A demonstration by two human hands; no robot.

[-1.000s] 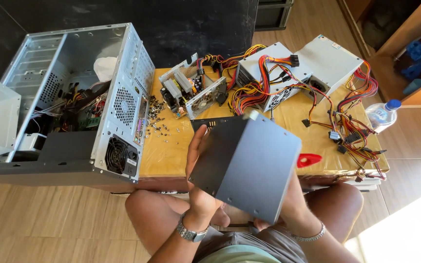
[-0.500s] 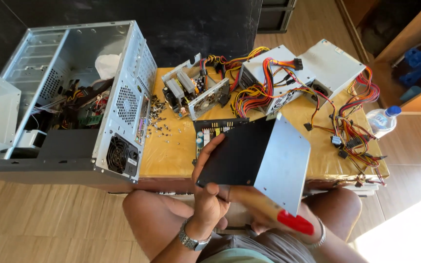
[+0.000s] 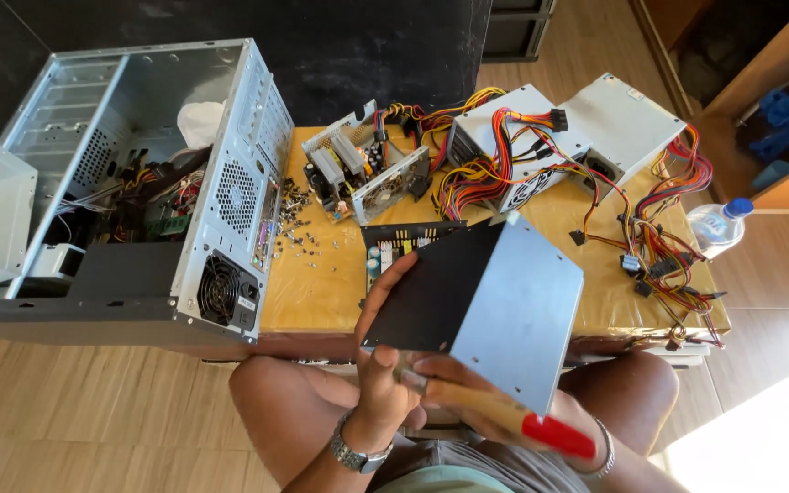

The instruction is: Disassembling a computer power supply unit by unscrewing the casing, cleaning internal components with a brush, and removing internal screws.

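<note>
At lower centre, the left hand (image 3: pixel 385 365) grips a metal power-supply cover (image 3: pixel 486 297) off its unit; the right hand (image 3: pixel 468 406) clasps a red-handled screwdriver (image 3: pixel 513 420). Circuit board (image 3: pixel 394 246) exposed on the table (image 3: pixel 321 292); reassembly undone.

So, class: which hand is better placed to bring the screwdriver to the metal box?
Probably the right hand: it already grips the red-handled screwdriver under the grey metal box. The left hand is busy steadying the box's dark face.

Repair workshop: open computer case (image 3: pixel 139 183), power supplies (image 3: pixel 541 137).
</note>
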